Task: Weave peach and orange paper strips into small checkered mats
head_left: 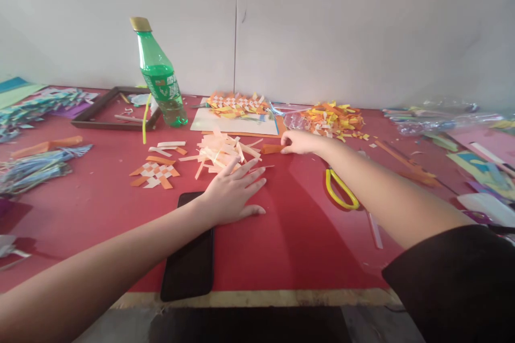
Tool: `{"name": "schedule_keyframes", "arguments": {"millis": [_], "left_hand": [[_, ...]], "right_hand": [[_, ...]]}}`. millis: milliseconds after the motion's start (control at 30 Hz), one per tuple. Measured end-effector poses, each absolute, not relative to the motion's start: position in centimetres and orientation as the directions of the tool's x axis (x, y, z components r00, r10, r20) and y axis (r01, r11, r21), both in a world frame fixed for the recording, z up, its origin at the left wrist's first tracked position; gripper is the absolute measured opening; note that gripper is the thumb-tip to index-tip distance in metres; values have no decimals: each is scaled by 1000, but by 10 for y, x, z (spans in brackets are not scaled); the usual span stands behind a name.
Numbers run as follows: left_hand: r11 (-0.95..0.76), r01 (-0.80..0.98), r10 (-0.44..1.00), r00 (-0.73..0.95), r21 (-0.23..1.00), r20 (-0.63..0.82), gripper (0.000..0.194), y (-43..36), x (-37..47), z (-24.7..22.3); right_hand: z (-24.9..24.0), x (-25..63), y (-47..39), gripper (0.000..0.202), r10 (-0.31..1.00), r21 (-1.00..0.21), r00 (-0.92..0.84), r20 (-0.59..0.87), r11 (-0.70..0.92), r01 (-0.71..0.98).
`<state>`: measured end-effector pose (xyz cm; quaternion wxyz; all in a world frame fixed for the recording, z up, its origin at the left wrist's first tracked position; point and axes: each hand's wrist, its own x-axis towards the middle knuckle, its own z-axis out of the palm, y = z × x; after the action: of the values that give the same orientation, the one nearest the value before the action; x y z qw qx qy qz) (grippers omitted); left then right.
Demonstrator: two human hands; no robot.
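My left hand point(233, 195) is held palm down with its fingers spread, its fingertips at the near edge of a heap of pale peach paper strips point(217, 153). Farther right, the fingers of my right hand point(300, 143) are closed on the end of some orange paper strips point(272, 148) beside that heap. A small woven orange-and-white paper piece point(156, 173) lies to the left of the heap, with a few loose white strips point(171, 144) just behind it. Beneath my left forearm a black phone point(189, 268) lies partly covered.
Yellow-handled scissors point(341, 190) lie partly under my right forearm. A green bottle point(161, 80) stands by a dark frame point(96, 110). Behind are a white sheet point(201, 120), woven pieces point(237, 103) and orange-yellow scraps point(336, 120). Paper and plastic line both sides of the red table point(249, 257).
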<state>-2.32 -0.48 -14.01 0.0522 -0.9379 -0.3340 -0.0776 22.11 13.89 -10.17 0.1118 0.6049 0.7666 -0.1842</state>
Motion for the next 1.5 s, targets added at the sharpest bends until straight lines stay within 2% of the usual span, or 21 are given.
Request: {"name": "schedule_keyframes", "arguments": {"millis": [133,233,367,433,467,567,600,667,700,767,900,1000,1133,1267,1333,1400,1467,1500], "left_hand": [[-749,657,635,748,-82,191,70,8,-24,-139],[-733,674,651,734,-93,190,68,24,-25,-138],[-742,662,624,740,-109,252,51,37,-27,-123],[-770,629,581,761,-111,288,41,28,-30,-106],[-744,663,609,725,-86,321,39,18,-32,-96],[-533,846,795,500,2,344,35,-25,-40,-76],[-457,889,836,439,-24,330,41,-41,-43,-74],[-364,927,893,376,-95,248,58,-67,-48,-80],[-339,933,912,358,-126,198,60,-77,-50,-85],[-299,938,941,320,-174,109,60,-86,-51,-98],[-252,935,959,276,-248,65,57,-77,-49,-114],[-275,917,954,299,-288,40,54,-68,-48,-114],[-314,906,945,326,-285,-5,51,-70,-47,-109],[-291,928,948,313,-235,63,49,-67,-46,-101],[-258,952,948,282,-163,147,59,-54,-48,-99],[-226,973,946,232,-54,227,89,-34,-54,-99],[-265,964,942,254,21,219,118,-10,-61,-100],[-310,949,937,296,53,184,125,1,-64,-101]], "right_hand": [[-110,222,134,33,902,-216,-220,-372,146,965],[-113,225,129,27,929,-304,-219,-299,125,944],[-111,230,121,13,990,-474,-131,-48,93,876],[-108,233,115,18,994,-576,-57,91,100,812],[-106,235,111,22,990,-622,-28,142,111,775],[-104,240,96,29,979,-777,11,204,156,610],[-105,240,89,27,984,-903,26,177,152,402],[-108,238,74,28,999,-996,-15,44,45,76],[-111,236,67,30,999,-999,-35,-35,-35,-1],[-117,228,51,32,992,-994,-72,-105,-106,-11],[-123,210,23,33,972,-982,-144,-188,-189,5],[-120,204,9,32,935,-973,-271,-229,-225,49],[-119,207,3,26,905,-958,-332,-268,-215,188],[-122,217,4,22,916,-896,-327,-235,-73,439],[-125,220,4,20,920,-868,-331,-209,-19,496],[-128,222,4,21,920,-878,-332,-207,-26,477],[-131,224,4,23,922,-898,-322,-215,-57,436],[-132,225,4,25,923,-905,-316,-218,-70,419]]}}
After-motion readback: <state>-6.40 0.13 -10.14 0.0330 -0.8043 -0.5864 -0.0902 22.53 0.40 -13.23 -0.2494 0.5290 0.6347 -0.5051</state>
